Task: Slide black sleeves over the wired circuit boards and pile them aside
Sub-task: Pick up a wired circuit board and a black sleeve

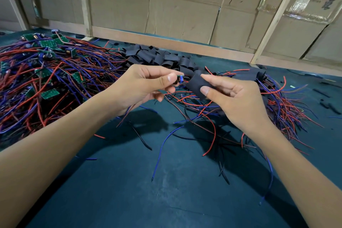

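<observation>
While left hand (142,84) pinches board (179,79), right hand (235,98) pinches sleeve (197,85)

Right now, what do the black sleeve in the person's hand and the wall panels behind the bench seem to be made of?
The black sleeve, pinched by the right hand, looks like matte, flexible plastic or rubbery tubing, perhaps heat-shrink: it lies flattened and reflects nothing. The wall panels look like plain brown cardboard, with creases, seams, tape and a dull surface, framed by pale wooden battens.

Hands (185,90) — board (179,78), sleeve (197,86)
</observation>
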Motion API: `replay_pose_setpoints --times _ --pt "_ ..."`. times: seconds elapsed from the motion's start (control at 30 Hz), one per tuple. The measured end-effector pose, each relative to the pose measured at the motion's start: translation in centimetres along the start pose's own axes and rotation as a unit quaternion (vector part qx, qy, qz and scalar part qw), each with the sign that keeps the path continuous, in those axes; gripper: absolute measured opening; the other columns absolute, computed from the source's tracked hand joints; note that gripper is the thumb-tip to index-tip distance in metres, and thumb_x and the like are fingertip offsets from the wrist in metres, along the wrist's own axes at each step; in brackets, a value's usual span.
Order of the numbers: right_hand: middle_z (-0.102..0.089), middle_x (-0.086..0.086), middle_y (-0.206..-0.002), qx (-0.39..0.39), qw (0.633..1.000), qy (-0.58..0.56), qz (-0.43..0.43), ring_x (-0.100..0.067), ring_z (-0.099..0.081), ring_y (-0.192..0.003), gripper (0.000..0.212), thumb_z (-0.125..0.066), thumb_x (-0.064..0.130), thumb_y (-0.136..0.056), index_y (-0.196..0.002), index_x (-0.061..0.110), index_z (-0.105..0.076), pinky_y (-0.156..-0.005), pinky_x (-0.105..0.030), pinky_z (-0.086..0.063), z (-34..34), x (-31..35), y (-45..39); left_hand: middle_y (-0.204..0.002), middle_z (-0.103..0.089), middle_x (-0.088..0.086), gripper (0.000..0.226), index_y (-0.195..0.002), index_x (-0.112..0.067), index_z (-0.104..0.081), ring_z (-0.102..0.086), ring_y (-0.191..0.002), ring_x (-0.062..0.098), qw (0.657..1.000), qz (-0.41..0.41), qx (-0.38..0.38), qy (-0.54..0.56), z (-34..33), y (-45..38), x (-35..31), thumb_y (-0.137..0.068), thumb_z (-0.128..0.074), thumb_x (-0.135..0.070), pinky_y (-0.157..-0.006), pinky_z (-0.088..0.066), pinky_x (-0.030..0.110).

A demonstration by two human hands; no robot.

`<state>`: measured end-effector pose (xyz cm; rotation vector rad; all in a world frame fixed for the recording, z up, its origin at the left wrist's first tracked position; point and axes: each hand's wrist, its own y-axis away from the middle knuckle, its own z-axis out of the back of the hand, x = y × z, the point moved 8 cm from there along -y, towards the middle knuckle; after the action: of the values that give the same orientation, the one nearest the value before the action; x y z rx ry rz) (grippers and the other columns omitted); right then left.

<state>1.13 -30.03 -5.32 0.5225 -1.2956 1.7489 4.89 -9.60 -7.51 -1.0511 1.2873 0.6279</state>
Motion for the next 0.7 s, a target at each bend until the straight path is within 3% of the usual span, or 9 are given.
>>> replay_pose_setpoints --times 0.07,0.2,0.33,0.5,0.6,0.63,0.7 --pt "-0.075 0.026 -0.101 0.024 0.999 -0.037 -0.004 0.002 -0.073 -0.092 0.036 -0.076 0.005 -0.090 -0.109 0.034 -0.074 -0.083 -0.013 -0.054 -0.3 0.2 0.0 -0.098 -0.074 0.009 0.025 -0.108 -0.012 -0.077 -0.065 -0.082 0.015 1.000 0.002 0.005 -0.002 -0.3 0.0 0.0 -0.085 -0.069 -0.018 -0.058 -0.048 0.022" --pt "-0.077 0.014 -0.094 0.065 0.990 -0.118 -0.031 -0.019 -0.074 -0.066 0.035 -0.068 0.000 -0.092 -0.118 0.022 -0.071 -0.061 -0.027 -0.061 -0.8 0.3 -0.1 -0.085 -0.074 0.007 0.020 -0.098 -0.005 -0.072 -0.069 -0.077 0.015 1.000 0.000 -0.004 0.009 -0.5 0.0 -0.1 -0.080 -0.072 -0.013 -0.059 -0.051 0.022" --pt "-0.075 0.006 -0.087 0.092 0.981 -0.164 -0.053 -0.021 -0.070 -0.061 0.033 -0.069 0.008 -0.088 -0.120 0.015 -0.071 -0.054 -0.029 -0.059 -1.0 0.2 0.0 -0.084 -0.073 0.010 0.021 -0.097 -0.001 -0.071 -0.069 -0.074 0.015 1.000 -0.004 -0.017 0.024 -0.4 0.1 -0.3 -0.081 -0.071 -0.014 -0.059 -0.052 0.023" --pt "-0.077 -0.005 -0.085 0.111 0.984 -0.129 -0.044 -0.020 -0.070 -0.065 0.046 -0.082 0.009 -0.079 -0.122 0.025 -0.074 -0.069 -0.033 -0.062 -1.4 -0.1 0.1 -0.086 -0.075 0.012 0.021 -0.090 -0.005 -0.072 -0.067 -0.069 0.015 1.000 0.014 -0.026 0.007 -0.6 0.3 -0.3 -0.083 -0.070 -0.025 -0.057 -0.053 0.023" --pt "-0.074 -0.022 -0.094 0.110 0.989 -0.086 -0.048 -0.020 -0.069 -0.071 0.060 -0.090 0.028 -0.068 -0.125 0.038 -0.072 -0.083 -0.048 -0.061 -1.6 -0.5 0.3 -0.084 -0.075 0.014 0.023 -0.083 -0.006 -0.071 -0.065 -0.065 0.016 0.999 0.025 -0.035 -0.010 -0.7 0.4 -0.3 -0.083 -0.070 -0.029 -0.055 -0.052 0.023" --pt "-0.075 -0.020 -0.098 0.100 0.992 -0.060 -0.046 -0.020 -0.069 -0.076 0.061 -0.089 0.033 -0.067 -0.125 0.039 -0.071 -0.089 -0.052 -0.060 -1.5 -0.5 0.4 -0.083 -0.075 0.014 0.023 -0.081 -0.007 -0.071 -0.065 -0.065 0.016 0.999 0.027 -0.034 -0.015 -0.8 0.4 -0.3 -0.083 -0.070 -0.030 -0.055 -0.052 0.023" --pt "-0.074 0.000 -0.101 0.082 0.996 0.026 -0.020 -0.019 -0.066 -0.080 0.061 -0.089 0.035 -0.071 -0.129 0.033 -0.070 -0.090 -0.051 -0.058 -1.6 -0.2 0.5 -0.082 -0.074 0.015 0.022 -0.076 -0.010 -0.072 -0.065 -0.064 0.016 0.999 0.031 -0.029 -0.022 -1.1 0.5 -0.2 -0.083 -0.070 -0.031 -0.054 -0.052 0.024"
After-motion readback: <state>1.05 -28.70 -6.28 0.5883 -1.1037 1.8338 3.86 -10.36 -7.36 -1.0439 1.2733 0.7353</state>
